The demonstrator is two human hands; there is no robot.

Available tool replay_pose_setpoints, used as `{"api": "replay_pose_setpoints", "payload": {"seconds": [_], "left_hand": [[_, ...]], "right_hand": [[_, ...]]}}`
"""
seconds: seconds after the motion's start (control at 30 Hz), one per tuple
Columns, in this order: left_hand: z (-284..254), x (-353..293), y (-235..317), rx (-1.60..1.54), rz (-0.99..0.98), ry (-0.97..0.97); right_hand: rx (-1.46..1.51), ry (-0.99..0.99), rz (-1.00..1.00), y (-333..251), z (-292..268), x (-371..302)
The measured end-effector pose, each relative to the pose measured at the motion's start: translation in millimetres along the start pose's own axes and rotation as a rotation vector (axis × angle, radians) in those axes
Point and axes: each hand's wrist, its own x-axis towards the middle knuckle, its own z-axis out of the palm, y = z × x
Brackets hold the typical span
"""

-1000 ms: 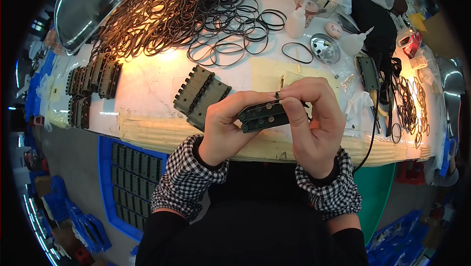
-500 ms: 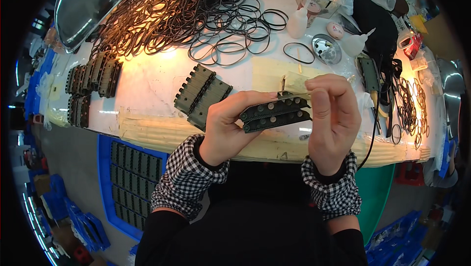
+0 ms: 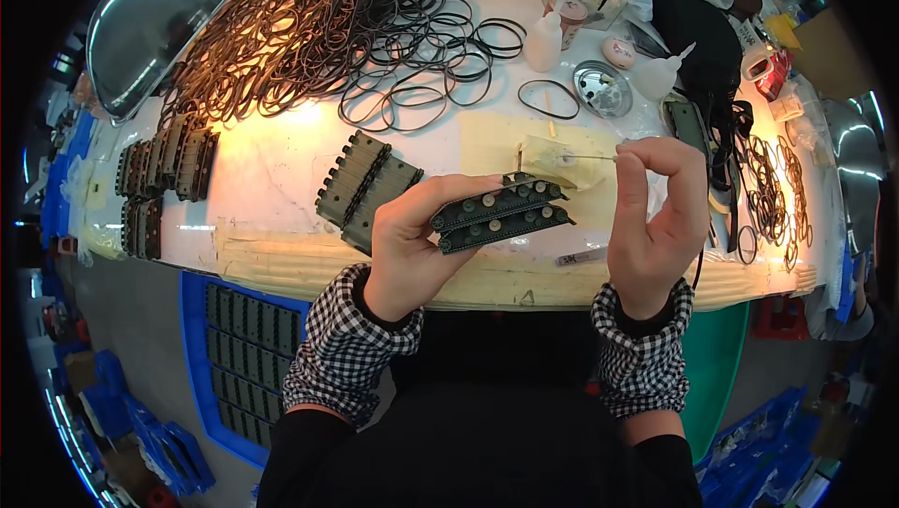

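My left hand [image 3: 409,250] is closed around two dark green plastic parts [image 3: 498,215] with rows of small round wheels along their sides. The pair lies one against the other, tilted a little, above the near edge of the table. To the right, my right hand [image 3: 660,227] pinches a thin needle-like stick [image 3: 596,158] between thumb and forefinger, apart from the parts. Its tip lies in front of a small block wrapped in yellowish tape [image 3: 560,163]. Left of my left hand, more green parts [image 3: 361,185] lie side by side on the table.
A big tangle of black rubber loops [image 3: 337,40] covers the far left. Stacked green parts [image 3: 164,171] stand at the left edge. A round metal dish [image 3: 602,88] and white squeeze bottles [image 3: 543,43] sit far right. A blue tray [image 3: 195,321] of parts is below the table.
My right hand has drawn away to the right from the green parts, with the thin stick still pinched. The left hand and its parts show slightly further left, as does the whole table.
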Motion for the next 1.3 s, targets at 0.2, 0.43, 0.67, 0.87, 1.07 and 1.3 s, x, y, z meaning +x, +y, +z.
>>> {"api": "replay_pose_setpoints", "payload": {"seconds": [0.2,0.43,0.67,0.87,1.07,1.3], "left_hand": [[-0.9,-1.5,-4.9,0.011,-0.010,-0.003],[-0.4,-1.1,-3.5,0.035,-0.025,0.008],[-1.0,-2.0,-3.2,0.038,-0.044,0.002],[-1.2,-1.6,-1.6,0.026,-0.017,0.010],[-0.6,-0.1,-0.7,0.001,0.009,-0.015],[-0.2,-0.3,-3.2,-0.026,-0.002,-0.021]], "right_hand": [[0.362,-0.244,0.116,-31.0,16.4,-9.8],[0.311,-0.261,0.030,-31.2,24.2,-13.3],[0.297,-0.244,0.048,-35.2,26.6,-14.5],[0.363,-0.171,0.129,-27.3,15.2,-14.9],[-0.199,-0.010,-0.030,14.3,-2.0,-2.0],[-0.292,-0.065,-0.102,9.1,-3.0,-0.1]]}}
